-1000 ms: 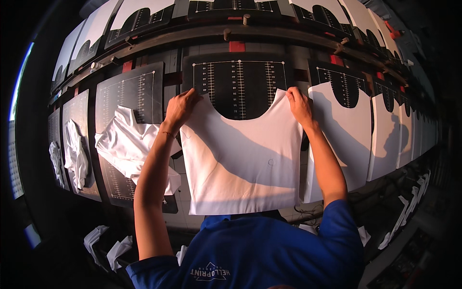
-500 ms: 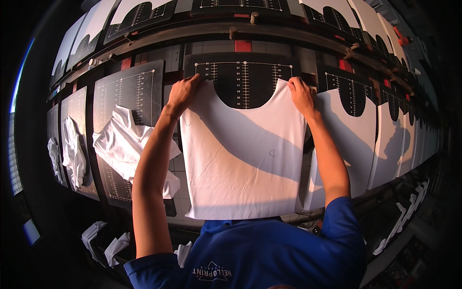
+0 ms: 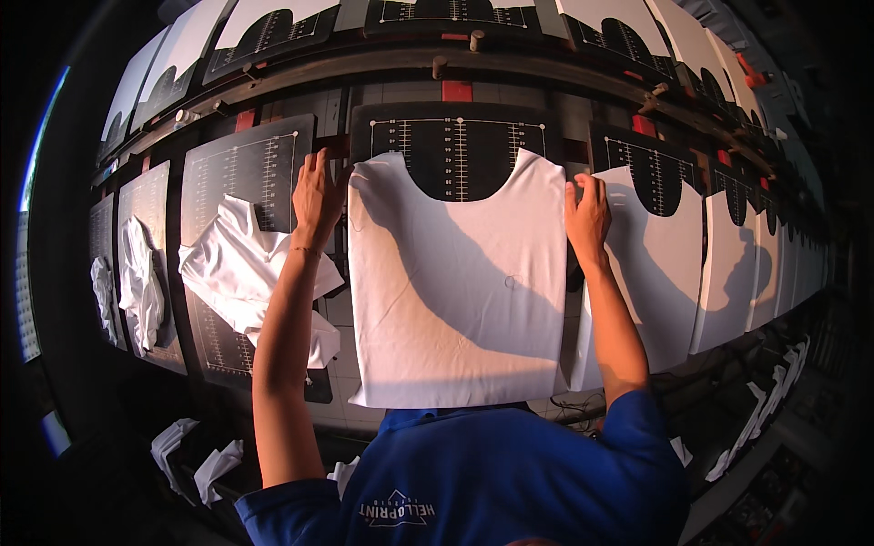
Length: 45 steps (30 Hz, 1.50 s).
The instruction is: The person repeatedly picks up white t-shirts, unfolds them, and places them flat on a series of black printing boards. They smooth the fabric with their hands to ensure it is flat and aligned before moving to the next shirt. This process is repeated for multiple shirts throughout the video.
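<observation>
A white cloth shirt piece (image 3: 455,309) with a deep scooped neck lies spread over a black marked board (image 3: 462,136) in front of me. Its two shoulder ends lie loose on the board. Beside the cloth's upper left edge is my left hand (image 3: 319,200), fingers stretched upward and holding nothing that I can see. My right hand (image 3: 588,217) is just off the upper right edge, its fingers loosely bent and apart, no cloth visible in them. Shadow from my arm and head crosses the cloth.
Left, a crumpled white garment (image 3: 241,268) lies on another board (image 3: 218,173). Right, a similar board holds a flat white piece (image 3: 651,282), with several more beyond. A dark rail (image 3: 510,62) with pegs runs across behind. White cloths (image 3: 218,469) hang at lower left.
Both hands have let go of the cloth's shoulder ends and moved outward and down to its sides. The cloth lies nearly as before.
</observation>
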Each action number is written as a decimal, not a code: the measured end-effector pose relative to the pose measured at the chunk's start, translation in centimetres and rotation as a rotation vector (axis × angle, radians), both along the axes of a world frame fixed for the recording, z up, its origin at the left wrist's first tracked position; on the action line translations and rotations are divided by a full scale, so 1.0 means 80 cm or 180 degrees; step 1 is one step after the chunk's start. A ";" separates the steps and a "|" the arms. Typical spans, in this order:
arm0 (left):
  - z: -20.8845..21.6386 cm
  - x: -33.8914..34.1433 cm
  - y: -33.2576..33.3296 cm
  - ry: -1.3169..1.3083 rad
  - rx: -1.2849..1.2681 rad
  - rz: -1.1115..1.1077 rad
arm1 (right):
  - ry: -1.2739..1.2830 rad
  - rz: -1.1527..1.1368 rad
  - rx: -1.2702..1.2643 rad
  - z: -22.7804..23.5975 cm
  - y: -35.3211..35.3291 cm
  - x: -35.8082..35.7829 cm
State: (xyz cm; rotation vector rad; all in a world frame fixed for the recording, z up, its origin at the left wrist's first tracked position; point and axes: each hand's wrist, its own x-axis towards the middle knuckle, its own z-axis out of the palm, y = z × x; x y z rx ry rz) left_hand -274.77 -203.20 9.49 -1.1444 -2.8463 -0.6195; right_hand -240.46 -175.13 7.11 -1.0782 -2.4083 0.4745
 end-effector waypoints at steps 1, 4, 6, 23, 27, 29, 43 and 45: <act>-0.013 0.016 -0.023 0.0119 0.0526 -0.0276 | 0.0136 0.0330 -0.0598 0.008 -0.042 0.010; -0.032 0.072 -0.072 -0.0528 0.0826 -0.0026 | -0.0081 0.1088 -0.1061 0.016 -0.145 0.043; -0.049 0.092 -0.098 -0.0733 0.0829 0.0273 | -0.0327 0.1201 -0.0638 0.023 -0.159 0.049; -0.124 0.267 -0.306 -0.4600 0.1056 0.1324 | 0.1801 -0.1504 -0.5037 -0.112 -0.241 0.307; -0.124 0.278 -0.312 -0.5577 0.1791 0.1293 | 0.1864 -0.1901 -0.5150 -0.127 -0.259 0.324; -0.126 0.283 -0.318 -0.5986 0.1950 0.1281 | 0.1758 -0.1944 -0.5210 -0.136 -0.266 0.332; -0.153 0.313 -0.357 -0.6150 0.2287 0.1513 | 0.1990 -0.2391 -0.5078 -0.144 -0.274 0.338; -0.157 0.313 -0.356 -0.6195 0.2347 0.1592 | 0.2101 -0.1843 -0.5274 -0.169 -0.278 0.363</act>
